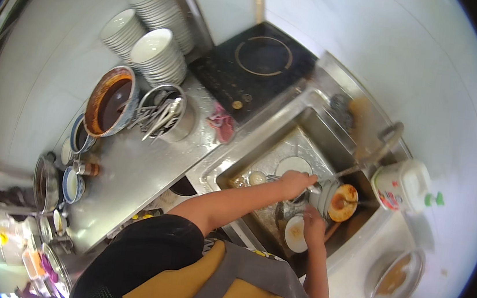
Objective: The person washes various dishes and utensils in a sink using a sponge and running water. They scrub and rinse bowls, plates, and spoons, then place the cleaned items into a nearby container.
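Both hands are inside a stainless steel sink [236, 168]. My left hand [298, 186] is closed around shiny metal utensils [272, 178], which stick out on its left side; their exact kind is blurred. Just below it, my right hand [314, 222] is beside leaning white bowls [325, 196], its fingers partly hidden. A bowl with orange-brown residue [343, 203] sits at the right end of these. Below and left of the right hand lies a white bowl with a brownish stain [296, 234]. Beyond the left hand, a white dish [294, 166] rests on the sink bottom.
A faucet [390, 136] and a white plastic jug [400, 183] stand at the sink's right. On the left counter are stacked white bowls [156, 55], a sauce bowl [112, 101], a utensil container [180, 119] and a pink cloth [222, 123]. An induction cooktop [256, 63] is behind.
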Demonstrator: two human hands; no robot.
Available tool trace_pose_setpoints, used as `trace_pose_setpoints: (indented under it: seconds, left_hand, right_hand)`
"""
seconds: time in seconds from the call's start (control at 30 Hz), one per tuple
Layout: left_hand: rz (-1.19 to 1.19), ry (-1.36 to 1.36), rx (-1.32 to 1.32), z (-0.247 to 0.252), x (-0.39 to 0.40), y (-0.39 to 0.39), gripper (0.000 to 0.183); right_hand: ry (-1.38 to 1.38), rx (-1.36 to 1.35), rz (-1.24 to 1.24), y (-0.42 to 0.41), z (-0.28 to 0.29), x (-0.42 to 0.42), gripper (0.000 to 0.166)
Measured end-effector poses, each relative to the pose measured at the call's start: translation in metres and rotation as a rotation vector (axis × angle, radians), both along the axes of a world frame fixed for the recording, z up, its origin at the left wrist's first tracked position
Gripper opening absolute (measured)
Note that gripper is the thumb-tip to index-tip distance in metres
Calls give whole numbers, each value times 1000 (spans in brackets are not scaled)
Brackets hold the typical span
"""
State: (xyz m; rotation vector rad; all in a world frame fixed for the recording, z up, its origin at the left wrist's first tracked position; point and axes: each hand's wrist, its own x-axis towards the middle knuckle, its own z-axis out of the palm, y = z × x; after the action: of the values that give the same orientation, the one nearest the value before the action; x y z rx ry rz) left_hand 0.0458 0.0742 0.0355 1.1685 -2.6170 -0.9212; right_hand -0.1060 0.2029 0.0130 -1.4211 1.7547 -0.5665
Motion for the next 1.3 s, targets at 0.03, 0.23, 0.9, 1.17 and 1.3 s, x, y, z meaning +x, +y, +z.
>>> trace_pose_setpoints:
  seconds: [0.03,0.23,0.9,1.17,1.3]
  left_hand:
    - [10,-66,-12,14,6,5,17]
    - [434,173,-195,110,116,-6,20]
    - [811,-278,13,115,379,-83,62]
    - [828,-412,-137,115,393,-79,58]
    - [628,-228,-123,142,257,-72,53]
  right_hand:
    - [57,-11,25,3,5,-3,26]
    - [168,-30,46,17,26,-17,27]
    - [241,-204,-88,82,29,-50,31]
    - [379,-486,-837,125,99,-206,26]
    - [711,-184,-946,206,60,-315,44]
